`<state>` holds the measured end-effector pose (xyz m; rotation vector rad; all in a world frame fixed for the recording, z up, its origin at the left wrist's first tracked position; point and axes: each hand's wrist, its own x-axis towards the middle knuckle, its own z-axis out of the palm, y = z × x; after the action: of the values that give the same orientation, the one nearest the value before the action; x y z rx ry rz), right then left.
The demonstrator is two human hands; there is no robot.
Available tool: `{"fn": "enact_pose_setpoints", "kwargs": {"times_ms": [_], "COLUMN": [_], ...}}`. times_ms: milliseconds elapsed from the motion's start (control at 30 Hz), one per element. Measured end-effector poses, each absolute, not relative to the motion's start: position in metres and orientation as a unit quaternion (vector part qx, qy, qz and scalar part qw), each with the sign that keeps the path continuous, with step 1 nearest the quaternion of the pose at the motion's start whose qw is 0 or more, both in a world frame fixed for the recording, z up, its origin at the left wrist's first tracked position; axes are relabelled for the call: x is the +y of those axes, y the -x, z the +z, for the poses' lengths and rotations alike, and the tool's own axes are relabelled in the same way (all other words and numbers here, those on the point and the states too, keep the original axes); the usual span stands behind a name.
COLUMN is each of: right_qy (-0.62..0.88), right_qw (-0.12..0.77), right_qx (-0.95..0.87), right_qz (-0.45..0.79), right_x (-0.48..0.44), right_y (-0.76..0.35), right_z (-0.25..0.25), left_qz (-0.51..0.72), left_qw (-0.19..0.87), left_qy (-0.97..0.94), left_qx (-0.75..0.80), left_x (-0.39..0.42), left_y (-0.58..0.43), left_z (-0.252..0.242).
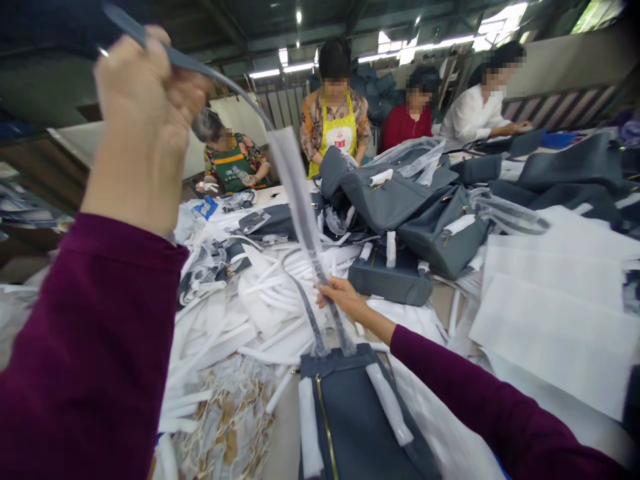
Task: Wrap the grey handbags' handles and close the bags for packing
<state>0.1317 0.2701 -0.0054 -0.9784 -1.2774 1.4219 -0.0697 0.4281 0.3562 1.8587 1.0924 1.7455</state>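
Observation:
My left hand (143, 100) is raised high at the upper left, fist closed on the top of a grey bag strap (210, 70). The strap curves down to the right inside a clear plastic sleeve (297, 193). My right hand (340, 297) pinches the lower part of that sleeved strap, just above a grey handbag (350, 413) lying in front of me. The handbag has a gold zip line and white foam wraps on its handles. Both my sleeves are dark purple.
The table (285, 433) is covered with white foam strips (235, 327) and white paper sheets (555, 313). More grey handbags (395, 193) are piled at the centre and right. Several other people stand or sit at the far side of the table.

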Motion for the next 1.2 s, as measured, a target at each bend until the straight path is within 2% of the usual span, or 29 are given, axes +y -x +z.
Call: {"fn": "enact_pose_setpoints", "kwargs": {"times_ms": [33,67,233,367,467,567,700,867,1033,1200], "right_qy": [0.444,0.490,0.624,0.673,0.691,0.709,0.739,0.710,0.728,0.733], "right_qw": [0.485,0.487,0.473,0.423,0.351,0.319,0.317,0.342,0.289,0.297], "right_qx": [-0.496,-0.468,-0.404,-0.414,-0.399,-0.374,-0.368,-0.414,-0.444,-0.527], "right_qz": [0.568,0.551,0.473,0.445,0.490,0.505,0.467,0.455,0.436,0.311], "right_x": [0.279,0.288,0.290,0.209,0.126,0.067,0.043,0.025,-0.005,-0.022], "right_y": [-0.134,-0.139,-0.180,-0.213,-0.223,-0.220,-0.202,-0.183,-0.174,-0.163], "right_z": [-0.006,-0.009,-0.041,-0.083,-0.118,-0.140,-0.132,-0.109,-0.120,-0.104], "left_qz": [0.605,0.589,0.437,0.308,0.194,0.230,0.286,0.259,0.213,0.168], "left_qw": [0.259,0.287,0.349,0.412,0.539,0.603,0.630,0.552,0.503,0.402], "left_qy": [-0.627,-0.608,-0.581,-0.537,-0.449,-0.392,-0.369,-0.457,-0.517,-0.585], "left_qx": [0.416,0.449,0.591,0.668,0.685,0.656,0.621,0.647,0.659,0.684], "left_x": [0.420,0.410,0.314,0.174,0.081,0.033,0.024,0.011,-0.009,-0.010], "left_y": [0.060,0.054,0.059,0.085,0.090,0.079,0.068,0.088,0.099,0.095], "left_z": [0.335,0.310,0.139,0.011,-0.042,-0.053,-0.039,-0.035,-0.049,-0.056]}}
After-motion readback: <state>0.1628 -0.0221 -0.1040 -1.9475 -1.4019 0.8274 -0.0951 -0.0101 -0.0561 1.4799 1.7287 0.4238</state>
